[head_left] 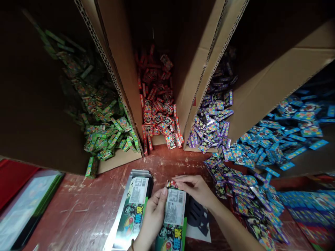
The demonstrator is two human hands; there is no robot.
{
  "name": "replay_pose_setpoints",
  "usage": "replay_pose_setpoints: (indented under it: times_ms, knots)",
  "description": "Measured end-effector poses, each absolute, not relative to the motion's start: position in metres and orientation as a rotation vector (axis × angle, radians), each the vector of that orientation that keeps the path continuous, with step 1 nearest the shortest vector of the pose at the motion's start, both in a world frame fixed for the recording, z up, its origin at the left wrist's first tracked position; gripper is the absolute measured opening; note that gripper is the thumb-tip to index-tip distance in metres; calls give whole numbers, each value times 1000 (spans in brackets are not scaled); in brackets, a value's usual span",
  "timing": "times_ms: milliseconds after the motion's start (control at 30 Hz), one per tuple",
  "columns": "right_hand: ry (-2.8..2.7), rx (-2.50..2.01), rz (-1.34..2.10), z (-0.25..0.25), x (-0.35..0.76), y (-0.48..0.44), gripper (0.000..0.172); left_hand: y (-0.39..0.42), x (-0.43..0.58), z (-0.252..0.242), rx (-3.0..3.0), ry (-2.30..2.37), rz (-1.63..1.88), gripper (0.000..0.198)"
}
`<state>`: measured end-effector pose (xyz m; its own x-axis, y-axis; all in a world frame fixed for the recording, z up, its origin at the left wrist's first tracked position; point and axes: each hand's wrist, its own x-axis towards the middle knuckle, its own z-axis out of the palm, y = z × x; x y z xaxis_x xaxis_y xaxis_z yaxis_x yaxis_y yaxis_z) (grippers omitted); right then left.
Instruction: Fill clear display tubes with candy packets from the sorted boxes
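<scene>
Currently, I have my left hand (155,209) closed around the left side of the green packet (173,223), its thumb near the far end of the label. My right hand (197,190) reaches over from the right, fingertips at a small red piece (172,184) at the packet's far end; I cannot tell from here whether they pinch it or only touch it. The packet lies in the near middle of the scene, label up, and just left of it a second packet (134,211) rests on the red table (75,205).

I judge the step in hand to be handling that piece at the packet's far end, though whether it is going in or coming out I can't say. The next move, I think, calls for a steady left hold and a light, straight touch from the right. Farther off, loose red boxes (157,118) fill the middle carton (201,66).
</scene>
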<state>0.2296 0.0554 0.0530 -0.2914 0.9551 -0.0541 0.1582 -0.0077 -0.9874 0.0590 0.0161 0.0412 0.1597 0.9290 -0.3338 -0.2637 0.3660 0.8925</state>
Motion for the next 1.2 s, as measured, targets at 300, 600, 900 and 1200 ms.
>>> replay_pose_setpoints:
  times_ms: [300, 600, 900, 1200]
  knots:
    - [-1769, -1196, 904, 63, 176, 90, 21, 13, 53, 25, 665, 1007, 1080, 30]
    - [-1986, -1287, 932, 80, 9, 170, 45, 17, 47, 14, 603, 944, 1202, 31]
    - [-1372, -992, 1345, 88, 142, 117, 31, 17, 29, 28, 590, 970, 1069, 28]
    - [-751, -961, 1451, 74, 226, 99, 19, 19, 50, 41, 619, 983, 1000, 28]
